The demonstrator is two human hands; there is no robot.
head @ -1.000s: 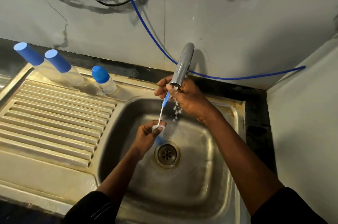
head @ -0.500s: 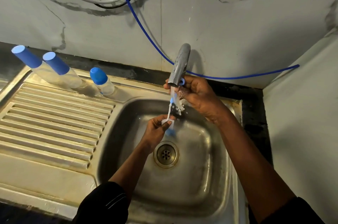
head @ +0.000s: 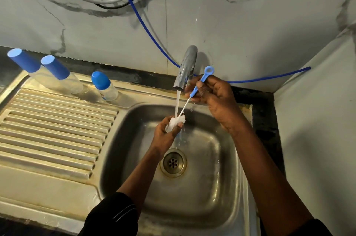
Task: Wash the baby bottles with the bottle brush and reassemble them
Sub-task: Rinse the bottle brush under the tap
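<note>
Since the earlier frame the bottle brush has been drawn upward: its ring end now shows above the right hand, which pinches the blue handle beside the tap. The left hand grips the white bristle head under the running water, over the sink. Three blue-capped baby bottles stand at the back of the drainboard, well apart from the hands; their clear bodies appear empty.

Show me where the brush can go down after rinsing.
Free: the ribbed drainboard, between the bottles and the near rim; also the basin floor right of the drain. Crowded: under the tap, where the left hand and right hand hold the brush.
</note>
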